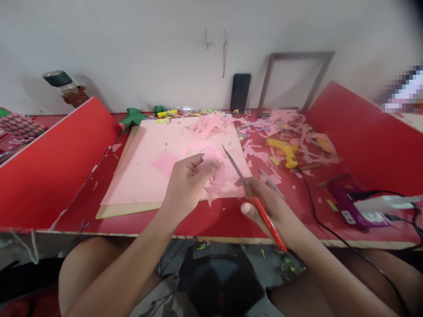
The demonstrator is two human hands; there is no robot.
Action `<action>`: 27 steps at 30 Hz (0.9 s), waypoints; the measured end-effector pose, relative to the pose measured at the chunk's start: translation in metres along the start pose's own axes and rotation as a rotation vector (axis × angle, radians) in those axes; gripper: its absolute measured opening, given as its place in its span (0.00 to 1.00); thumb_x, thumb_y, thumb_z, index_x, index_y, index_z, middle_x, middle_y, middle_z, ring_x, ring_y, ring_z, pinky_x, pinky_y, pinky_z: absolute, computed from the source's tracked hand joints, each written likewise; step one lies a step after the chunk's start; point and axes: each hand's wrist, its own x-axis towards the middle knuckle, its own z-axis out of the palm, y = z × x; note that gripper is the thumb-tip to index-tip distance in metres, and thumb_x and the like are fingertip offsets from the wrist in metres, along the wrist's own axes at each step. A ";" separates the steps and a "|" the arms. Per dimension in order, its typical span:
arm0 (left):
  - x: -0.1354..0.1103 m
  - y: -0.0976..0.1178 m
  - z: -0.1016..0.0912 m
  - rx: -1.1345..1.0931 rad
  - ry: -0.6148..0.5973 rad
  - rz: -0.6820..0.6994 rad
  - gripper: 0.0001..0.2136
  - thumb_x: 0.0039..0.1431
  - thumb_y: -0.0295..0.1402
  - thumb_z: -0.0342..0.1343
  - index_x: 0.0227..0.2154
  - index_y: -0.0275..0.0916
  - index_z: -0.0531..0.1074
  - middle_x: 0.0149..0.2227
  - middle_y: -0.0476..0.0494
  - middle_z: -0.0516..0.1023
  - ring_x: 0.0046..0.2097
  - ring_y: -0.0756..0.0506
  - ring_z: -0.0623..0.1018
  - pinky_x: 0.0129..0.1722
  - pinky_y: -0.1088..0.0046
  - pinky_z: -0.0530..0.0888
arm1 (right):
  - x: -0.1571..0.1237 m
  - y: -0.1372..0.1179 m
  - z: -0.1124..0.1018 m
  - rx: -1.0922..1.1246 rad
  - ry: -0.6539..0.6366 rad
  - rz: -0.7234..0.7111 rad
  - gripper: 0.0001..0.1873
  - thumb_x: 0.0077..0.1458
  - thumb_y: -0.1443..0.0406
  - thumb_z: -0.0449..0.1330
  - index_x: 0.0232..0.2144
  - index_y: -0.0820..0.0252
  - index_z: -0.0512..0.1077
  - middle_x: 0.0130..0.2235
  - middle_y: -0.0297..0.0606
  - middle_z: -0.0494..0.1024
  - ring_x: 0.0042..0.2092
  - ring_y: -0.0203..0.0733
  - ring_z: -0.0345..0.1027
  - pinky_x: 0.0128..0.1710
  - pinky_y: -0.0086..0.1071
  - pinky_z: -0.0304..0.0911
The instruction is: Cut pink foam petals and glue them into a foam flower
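Pink paper in the left hand, scissors in the right.
The left hand (190,178) pinches the pink paper (226,174) by thumb and fingertips; the piece spreads from the pinch toward the right hand, over the pale sheet (132,176) on the red table (205,224). The right hand (264,200) grasps the scissors (266,222) by their red handle, thumb on the near side, with the blades slanting up and away past the paper's right side; whether blade and paper touch, I cannot tell. Pink scraps (211,125) lie beyond the left hand, and a yellow glue gun (286,152) rests farther right.
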 end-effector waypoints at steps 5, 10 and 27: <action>-0.002 0.005 0.001 0.059 -0.003 0.006 0.16 0.64 0.43 0.58 0.25 0.38 0.72 0.26 0.49 0.71 0.32 0.48 0.71 0.32 0.73 0.67 | -0.001 -0.007 0.003 0.075 0.032 0.068 0.24 0.62 0.50 0.59 0.50 0.62 0.76 0.32 0.37 0.77 0.32 0.41 0.69 0.30 0.30 0.64; -0.003 0.007 0.002 0.055 -0.003 -0.045 0.16 0.63 0.43 0.59 0.24 0.38 0.70 0.24 0.50 0.67 0.30 0.49 0.69 0.30 0.73 0.66 | -0.003 -0.012 0.005 0.089 -0.014 0.113 0.25 0.61 0.48 0.60 0.46 0.63 0.78 0.31 0.38 0.76 0.31 0.41 0.68 0.29 0.30 0.63; -0.005 0.008 0.005 0.054 -0.029 -0.072 0.16 0.61 0.39 0.59 0.22 0.37 0.67 0.22 0.53 0.61 0.27 0.52 0.61 0.26 0.75 0.62 | -0.005 -0.017 0.004 0.380 -0.085 0.210 0.21 0.59 0.54 0.64 0.46 0.64 0.77 0.26 0.30 0.65 0.25 0.32 0.57 0.24 0.27 0.55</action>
